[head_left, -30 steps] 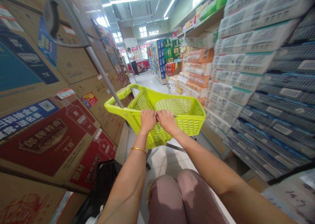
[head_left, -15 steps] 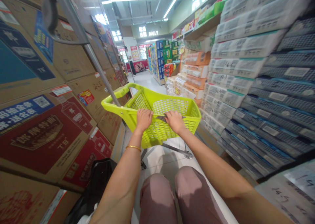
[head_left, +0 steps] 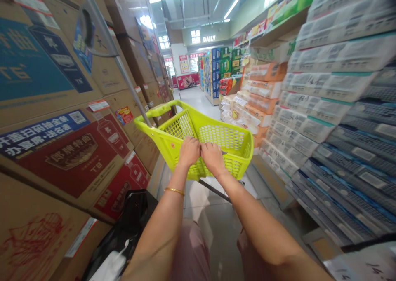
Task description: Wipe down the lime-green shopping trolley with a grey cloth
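A lime-green shopping cart [head_left: 167, 143] with a perforated plastic basket stands in front of me, side-on and slightly tilted in view. My left hand [head_left: 189, 150] wraps over the near rim of its basket, a gold bangle [head_left: 174, 190] on that wrist. Close beside it, my right hand [head_left: 212, 155] is closed over the same rim, the two hands nearly touching. A small dark patch [head_left: 224, 152] shows on the rim by my right fingers; I cannot make out what it is. The basket floor is mostly hidden behind my hands and the near wall.
Stacked cardboard cartons [head_left: 71, 153] wall the left side. A grey handle on a metal pole [head_left: 131, 83] rises at the cart's left end. Packs in white wrap [head_left: 337, 58] and dark packs [head_left: 337, 182] are piled along the right. A black bag [head_left: 133, 215] lies low left. The tiled aisle [head_left: 201, 104] runs ahead.
My right hand has slid left along the rim, up against my left hand. The shelves and cartons have shifted right in view, and my knees have drawn lower and apart.
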Demonstrator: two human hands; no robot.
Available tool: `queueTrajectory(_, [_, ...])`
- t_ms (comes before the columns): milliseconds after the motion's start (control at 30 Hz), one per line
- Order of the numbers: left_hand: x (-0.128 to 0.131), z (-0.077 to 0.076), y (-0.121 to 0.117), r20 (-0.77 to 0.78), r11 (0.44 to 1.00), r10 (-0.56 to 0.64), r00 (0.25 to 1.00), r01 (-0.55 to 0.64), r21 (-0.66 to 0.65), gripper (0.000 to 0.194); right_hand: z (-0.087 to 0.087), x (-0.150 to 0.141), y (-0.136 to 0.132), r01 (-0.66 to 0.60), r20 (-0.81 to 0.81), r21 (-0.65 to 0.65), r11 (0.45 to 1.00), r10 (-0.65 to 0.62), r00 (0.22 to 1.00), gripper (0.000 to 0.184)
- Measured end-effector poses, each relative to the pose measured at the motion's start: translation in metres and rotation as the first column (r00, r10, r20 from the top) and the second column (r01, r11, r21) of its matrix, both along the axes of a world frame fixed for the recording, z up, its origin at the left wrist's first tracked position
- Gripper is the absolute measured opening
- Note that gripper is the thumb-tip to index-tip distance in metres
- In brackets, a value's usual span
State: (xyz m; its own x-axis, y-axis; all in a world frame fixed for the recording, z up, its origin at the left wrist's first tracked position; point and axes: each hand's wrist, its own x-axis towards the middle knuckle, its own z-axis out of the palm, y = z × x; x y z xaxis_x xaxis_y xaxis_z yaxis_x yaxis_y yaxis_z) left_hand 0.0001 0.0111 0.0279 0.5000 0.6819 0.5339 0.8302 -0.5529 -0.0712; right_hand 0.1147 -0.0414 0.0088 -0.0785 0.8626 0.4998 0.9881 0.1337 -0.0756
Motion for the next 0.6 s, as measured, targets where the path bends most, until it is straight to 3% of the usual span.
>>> queueTrajectory(67, [0.009, -0.008, -0.004, 0.076, 0.994, 0.089, 0.993, -0.084, -0.071, 0.032, -0.002, -0.001, 0.002, -0.018, 0.012, -0.005, 1.000, 0.018, 1.000, 0.028])
queueTrajectory(233, [0.012, -0.020, -0.008, 0.129, 0.999, 0.041, 0.991, -0.036, -0.034, 0.032, -0.006, 0.013, 0.000, -0.027, 0.047, -0.014, 1.000, 0.027, 0.999, 0.028])
queueTrajectory(500, [0.017, -0.031, -0.007, 0.150, 1.000, 0.001, 0.989, -0.004, 0.015, 0.032, -0.012, 0.080, -0.019, -0.027, 0.069, -0.005, 1.000, 0.027, 0.997, 0.028])
queueTrajectory(600, [0.023, -0.032, -0.007, 0.164, 1.000, 0.011, 0.986, -0.012, 0.005, 0.031, -0.013, 0.090, -0.021, 0.002, 0.054, -0.021, 1.000, -0.001, 0.999, 0.027])
